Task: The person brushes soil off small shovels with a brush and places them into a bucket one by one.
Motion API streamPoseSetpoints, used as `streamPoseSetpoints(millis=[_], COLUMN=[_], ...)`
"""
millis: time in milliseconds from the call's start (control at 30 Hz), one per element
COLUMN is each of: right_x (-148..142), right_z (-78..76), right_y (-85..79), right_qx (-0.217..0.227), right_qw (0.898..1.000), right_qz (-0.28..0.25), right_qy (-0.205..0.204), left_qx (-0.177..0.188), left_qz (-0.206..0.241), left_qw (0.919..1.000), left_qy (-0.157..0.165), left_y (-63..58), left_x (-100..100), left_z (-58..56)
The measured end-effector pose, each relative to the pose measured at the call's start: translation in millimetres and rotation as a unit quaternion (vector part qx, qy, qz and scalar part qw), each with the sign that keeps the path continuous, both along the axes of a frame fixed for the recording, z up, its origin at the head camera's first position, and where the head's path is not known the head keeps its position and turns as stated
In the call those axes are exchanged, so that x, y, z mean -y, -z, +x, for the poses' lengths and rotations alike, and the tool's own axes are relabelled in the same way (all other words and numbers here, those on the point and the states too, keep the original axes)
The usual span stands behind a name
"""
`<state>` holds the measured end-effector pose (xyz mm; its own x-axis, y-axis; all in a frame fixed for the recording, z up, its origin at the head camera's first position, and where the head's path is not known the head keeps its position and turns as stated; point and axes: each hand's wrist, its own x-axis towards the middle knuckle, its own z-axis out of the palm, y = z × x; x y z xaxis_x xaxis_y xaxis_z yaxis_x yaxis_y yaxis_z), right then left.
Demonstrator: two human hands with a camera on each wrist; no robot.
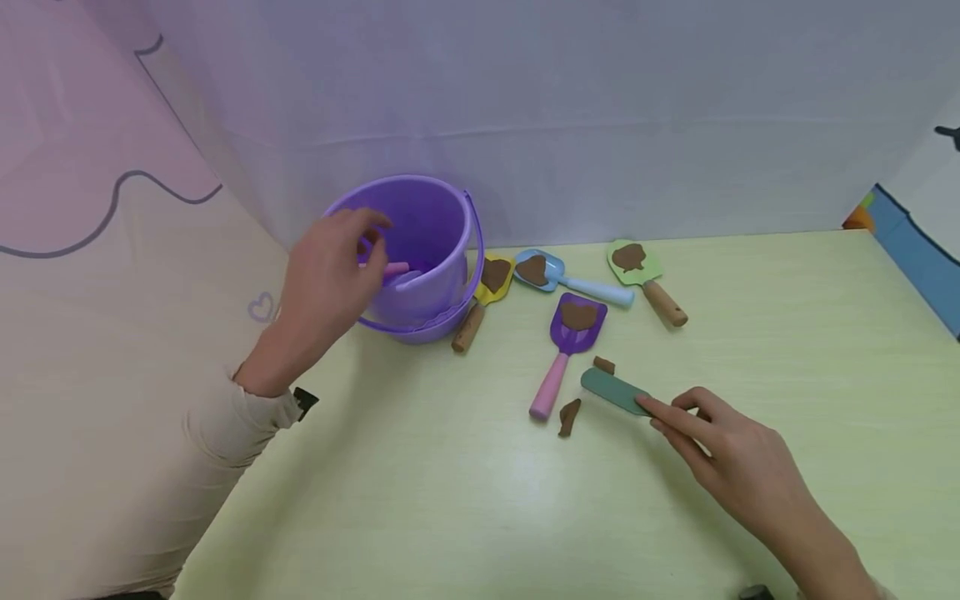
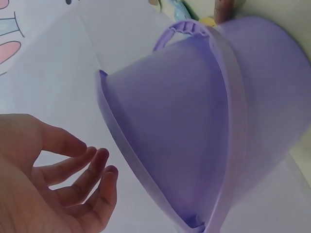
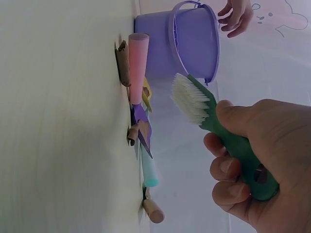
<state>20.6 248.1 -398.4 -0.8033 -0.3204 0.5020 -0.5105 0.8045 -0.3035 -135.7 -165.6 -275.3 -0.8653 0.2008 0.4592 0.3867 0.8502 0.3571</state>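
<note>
My right hand (image 1: 742,462) holds a green brush (image 1: 613,390) above the table; the right wrist view shows its white bristles (image 3: 192,100), with fingers and thumb around the green handle. Beneath and beside the brush head lie two small curled brown pieces (image 1: 570,417). Close by is a small shovel (image 1: 551,383) with a purple blade and pink handle, a brown patch on its blade. My left hand (image 1: 330,283) hovers at the rim of a purple bucket (image 1: 431,304), fingers loosely bent and nothing visible between them. Inside the bucket shows a pink handle (image 1: 396,268).
Behind the purple shovel lie a yellow shovel (image 1: 468,327), a light blue shovel (image 1: 600,290) and a green shovel (image 1: 663,302), each with a brown patch on its blade. A pale cloth wall (image 1: 562,167) rises behind the table. The bucket's handle (image 1: 478,242) hangs down one side.
</note>
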Motion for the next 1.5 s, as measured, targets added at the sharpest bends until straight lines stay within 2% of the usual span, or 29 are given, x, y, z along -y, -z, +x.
streamPoseSetpoints(millis=[133,233,433,500,567,700,800,900,967,1133,1267,1367,1500], right_x=[-0.9,-1.4,-1.4,-1.5,-1.7,-2.4,-3.1,-3.8,-3.9,-2.6,-1.6,-1.4,-1.9], right_z=[0.2,0.4,-0.8,-1.2,-1.6,-2.5,-3.6,-5.3,-6.5,-8.5,-9.2,-9.7,-9.7], right_y=[0.7,0.6,-0.2,-0.3,-0.5,-0.9,-0.6,0.0,-0.3,-1.8,-1.7,-0.4,2.0], right_qx=[0.011,0.017,0.015,0.016,0.018,0.017,0.012,0.008,0.008,0.019,0.039,0.05,0.038], right_qw=[1.0,1.0,1.0,1.0,1.0,1.0,1.0,1.0,1.0,1.0,0.998,0.997,0.997], right_qz=[-0.007,-0.009,-0.008,-0.008,-0.009,-0.012,-0.014,-0.013,-0.009,0.013,0.036,0.047,0.062], right_qy=[-0.001,-0.002,0.001,0.003,0.008,0.012,0.008,0.003,0.0,0.005,0.017,0.023,0.026], left_qx=[-0.05,-0.078,-0.143,-0.151,-0.142,-0.087,-0.008,0.074,0.123,0.211,0.282,0.323,0.342], left_qz=[0.011,0.003,-0.065,-0.078,-0.074,-0.049,-0.013,0.017,0.019,-0.018,-0.038,-0.036,-0.044], left_qw=[0.9985,0.9959,0.9818,0.9784,0.9797,0.9893,0.9956,0.994,0.9895,0.9755,0.9564,0.9428,0.9351], left_qy=[0.02,0.046,0.106,0.118,0.121,0.106,0.092,0.079,0.073,0.06,0.066,0.074,0.08], left_y=[5.3,8.8,20.9,27.6,34.0,46.6,55.5,64.7,71.0,89.1,103.4,113.9,125.3], left_x=[-4.5,-6.9,-12.7,-16.6,-22.3,-35.0,-45.1,-55.9,-63.7,-82.8,-99.7,-113.4,-129.7], left_z=[13.8,22.9,40.5,46.0,51.8,60.3,63.5,67.0,68.6,65.8,61.8,60.1,59.4])
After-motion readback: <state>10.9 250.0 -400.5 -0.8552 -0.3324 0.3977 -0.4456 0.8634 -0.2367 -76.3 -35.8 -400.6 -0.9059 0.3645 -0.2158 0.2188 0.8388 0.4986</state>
